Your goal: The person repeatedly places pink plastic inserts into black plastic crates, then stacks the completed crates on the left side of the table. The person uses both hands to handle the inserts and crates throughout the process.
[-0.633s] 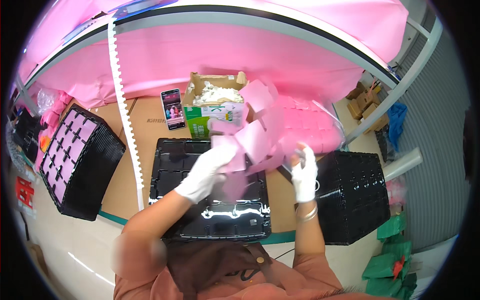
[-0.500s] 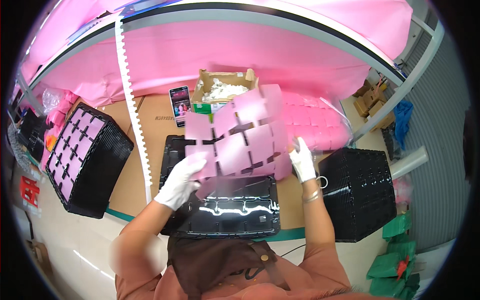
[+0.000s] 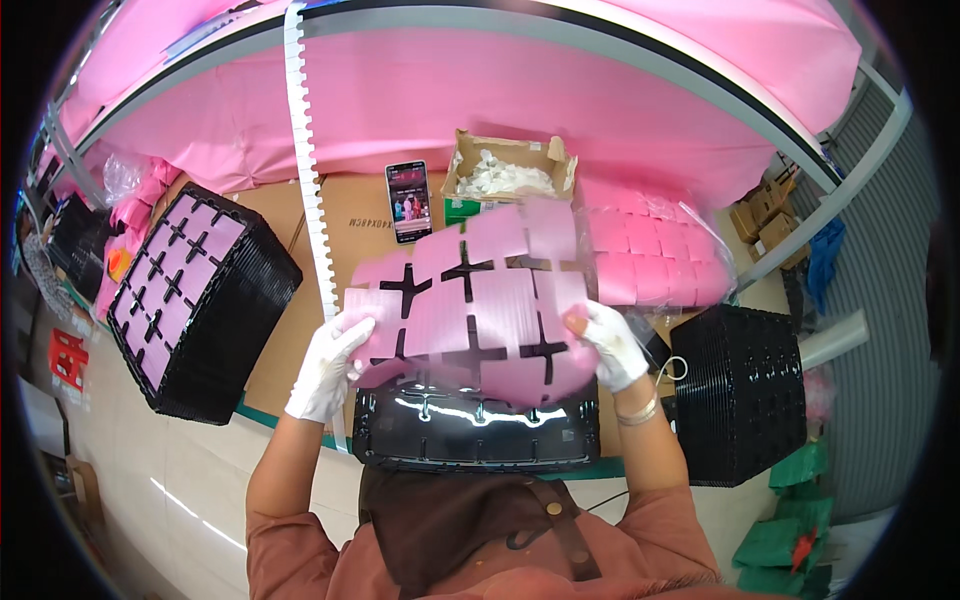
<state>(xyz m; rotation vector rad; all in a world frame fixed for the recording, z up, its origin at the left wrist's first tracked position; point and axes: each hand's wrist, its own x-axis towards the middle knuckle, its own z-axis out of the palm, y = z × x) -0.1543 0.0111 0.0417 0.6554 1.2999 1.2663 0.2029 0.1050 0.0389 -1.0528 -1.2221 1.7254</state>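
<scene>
A pale pink foam sheet point(image 3: 440, 320) with cross-shaped cut-outs is held above a glossy black plastic tray point(image 3: 480, 440). My left hand point(image 3: 325, 372), in a white glove, pinches the sheet's left edge. On the opposite edge my right hand point(image 3: 614, 350), gloved except for a bare fingertip, is closed on the sheet. The sheet bows a little and covers the far part of the tray; dark tray shows through its cut-outs.
To the left stands a stack of black trays point(image 3: 245, 310) topped with pink foam; another black stack point(image 3: 740, 400) is at the right. Behind are a phone point(image 3: 408, 203), a cardboard box point(image 3: 562, 172) of white scraps and wrapped pink sheets point(image 3: 650, 250). A white notched strip point(image 3: 308, 170) crosses the table.
My right hand, apart from the sheet before, now grips its right edge. The sheet has come down and spread wider over the tray. The whole view has shifted slightly.
</scene>
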